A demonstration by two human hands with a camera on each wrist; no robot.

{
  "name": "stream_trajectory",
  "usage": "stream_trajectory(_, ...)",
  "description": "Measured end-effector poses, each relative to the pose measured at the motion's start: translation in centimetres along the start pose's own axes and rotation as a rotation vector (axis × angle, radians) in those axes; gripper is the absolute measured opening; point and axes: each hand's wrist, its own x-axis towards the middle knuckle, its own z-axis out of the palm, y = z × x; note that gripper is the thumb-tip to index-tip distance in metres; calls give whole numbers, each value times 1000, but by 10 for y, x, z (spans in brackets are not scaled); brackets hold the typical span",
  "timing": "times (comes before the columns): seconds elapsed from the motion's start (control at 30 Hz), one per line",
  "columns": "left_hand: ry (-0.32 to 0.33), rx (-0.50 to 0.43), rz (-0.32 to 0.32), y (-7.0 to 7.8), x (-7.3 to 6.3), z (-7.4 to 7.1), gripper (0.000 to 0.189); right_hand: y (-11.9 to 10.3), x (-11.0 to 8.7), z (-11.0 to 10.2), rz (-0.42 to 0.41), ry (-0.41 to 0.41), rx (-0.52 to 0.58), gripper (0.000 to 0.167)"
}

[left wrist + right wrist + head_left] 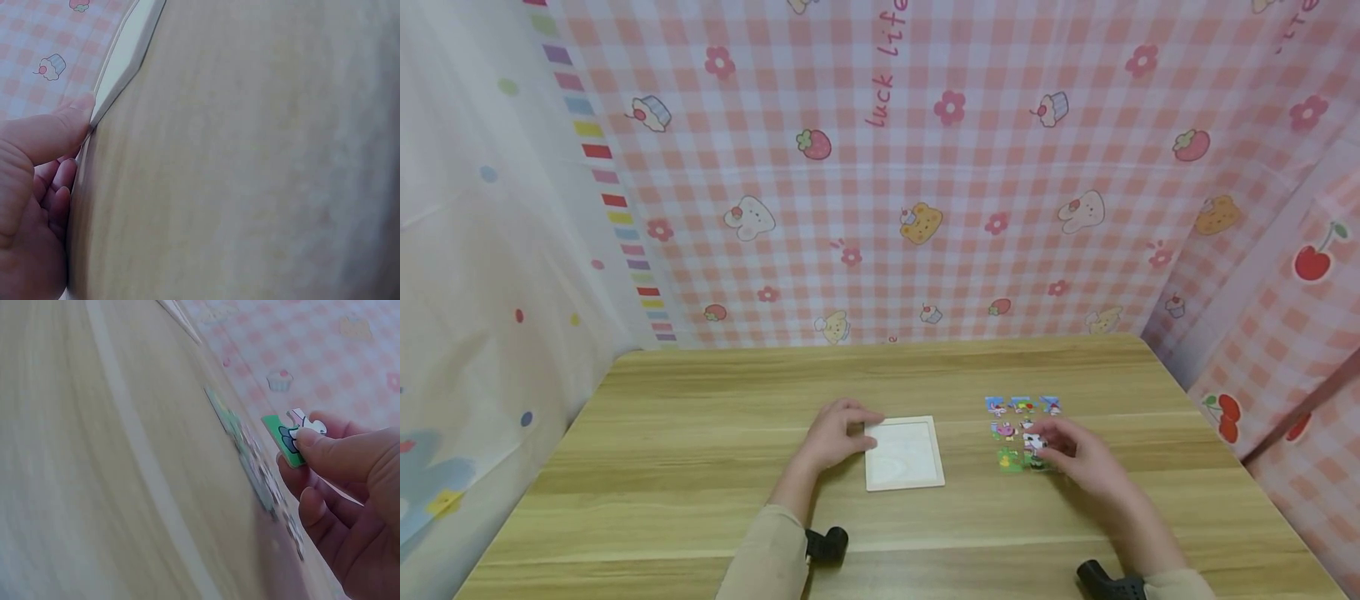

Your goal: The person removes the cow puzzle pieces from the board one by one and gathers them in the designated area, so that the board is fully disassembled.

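Note:
My left hand (833,435) holds the upper left corner of a square wooden puzzle frame (937,454), which lies flat on the table with a bare pale inside. The left wrist view shows the thumb on the frame's edge (119,81), the other fingers loosely bent. Over on the right, my right hand (1084,457) pinches a puzzle piece (286,440) between thumb and fingers, raised off the table. This piece is green with a white and grey cartoon part. Several loose puzzle pieces (1006,431) lie spread beneath and beside that hand, which partly covers them.
The wooden table (700,467) reaches back to a pink checked curtain (850,183) with cartoon prints. A white dotted curtain (490,208) hangs at the left. Black wrist-worn devices (827,546) sit near both sleeves.

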Motion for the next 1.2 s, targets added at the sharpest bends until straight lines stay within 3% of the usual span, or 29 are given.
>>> stream_trajectory(0.37,9,-13,-6,1,0,1,31,18,-12,-25,50,50,-70,25)
stream_trajectory(0.8,7,-13,-9,0,0,1,32,27,-15,-38,113,-3,-172,24)
stream_trajectory(1.2,9,-12,-5,2,0,1,32,31,-15,-33,8,57,-280,24)
